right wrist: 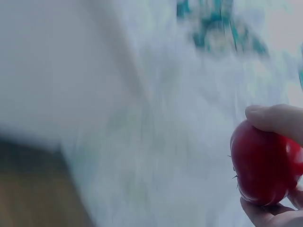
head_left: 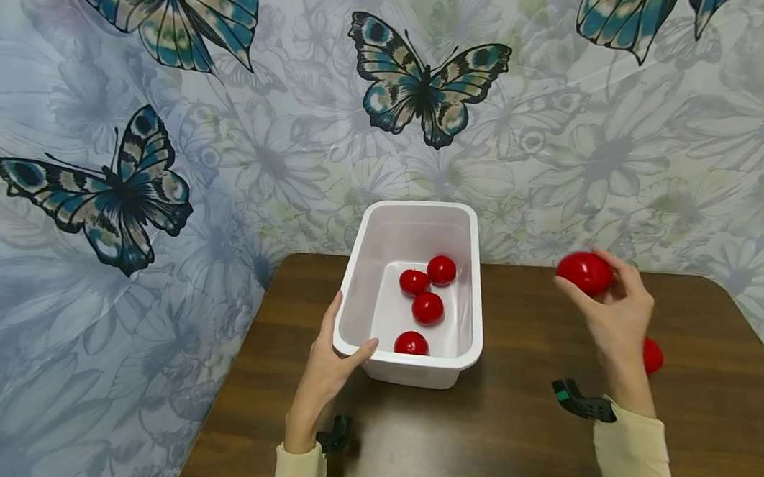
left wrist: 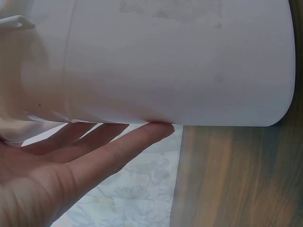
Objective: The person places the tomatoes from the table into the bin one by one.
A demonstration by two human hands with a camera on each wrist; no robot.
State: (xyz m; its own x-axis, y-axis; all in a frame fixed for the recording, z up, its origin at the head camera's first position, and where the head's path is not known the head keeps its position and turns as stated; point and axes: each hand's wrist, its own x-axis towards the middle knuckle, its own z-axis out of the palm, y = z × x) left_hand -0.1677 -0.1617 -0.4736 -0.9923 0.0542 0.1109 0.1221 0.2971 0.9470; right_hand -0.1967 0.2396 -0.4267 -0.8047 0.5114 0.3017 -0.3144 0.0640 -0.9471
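A white plastic bin point(head_left: 407, 370) stands on the table with several red tomatoes point(head_left: 427, 308) lying inside it. My left hand point(head_left: 326, 369) holds the bin's near left corner, thumb at the front rim and fingers along the left side. The left wrist view shows those fingers point(left wrist: 128, 146) against the bin's outer wall. To the right of the bin, above the table, my right hand point(head_left: 618, 312) grips a red tomato point(head_left: 585, 273) between thumb and fingers. Its small green calyx tips show in the right wrist view, where the tomato point(right wrist: 262, 163) is at the right edge.
Another red tomato point(head_left: 652, 356) lies on the brown wooden table point(head_left: 475, 445), partly hidden behind the right forearm. Behind the table's far edge hangs a cloth or wall covering point(head_left: 283, 154) with butterflies and flowers. Black bands point(head_left: 584, 402) sit at both wrists.
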